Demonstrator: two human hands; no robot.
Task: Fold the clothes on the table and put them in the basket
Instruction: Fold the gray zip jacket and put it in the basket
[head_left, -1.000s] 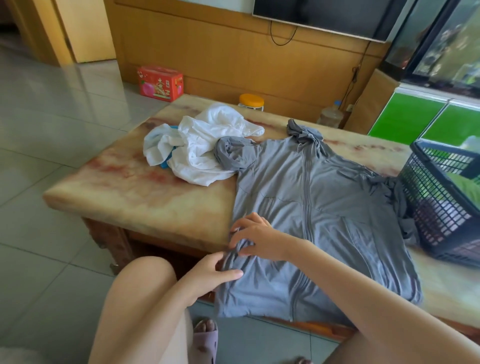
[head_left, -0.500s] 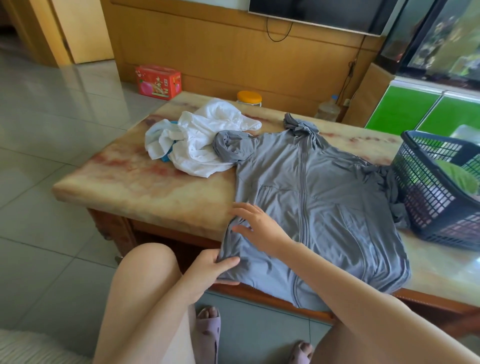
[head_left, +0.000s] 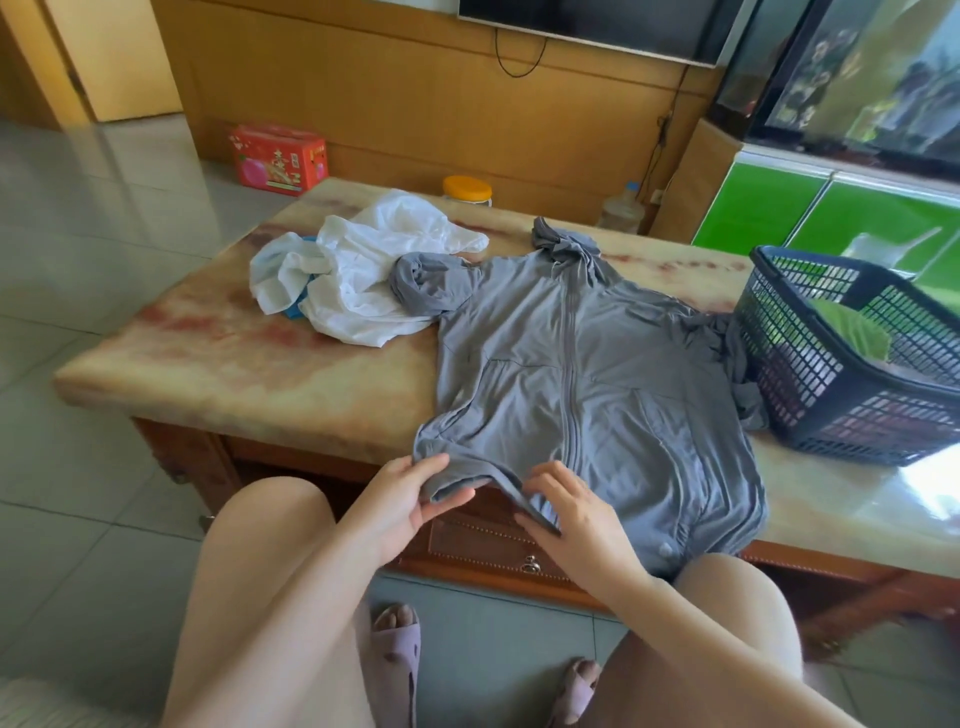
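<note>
A grey zip-up hooded jacket (head_left: 571, 374) lies spread face up on the marble table (head_left: 249, 374), its hem hanging over the near edge. My left hand (head_left: 410, 501) pinches the hem's left corner between thumb and fingers. Just to its right, my right hand (head_left: 571, 512) grips the hem near the zip. A crumpled white garment (head_left: 363, 280) lies at the table's far left, under the jacket's bunched left sleeve. The dark blue plastic basket (head_left: 810, 384) stands at the table's right end with something green inside.
A jar with an orange lid (head_left: 467, 189) and a plastic bottle (head_left: 623, 210) stand behind the table's far edge. A red box (head_left: 278, 158) sits on the floor by the wooden wall. My knees and slippered feet are below the table's near edge.
The camera tilted down. Both hands slid to the jacket's hem at the table's near edge; the right hand, flat on the cloth before, now grips the hem and lifts it slightly.
</note>
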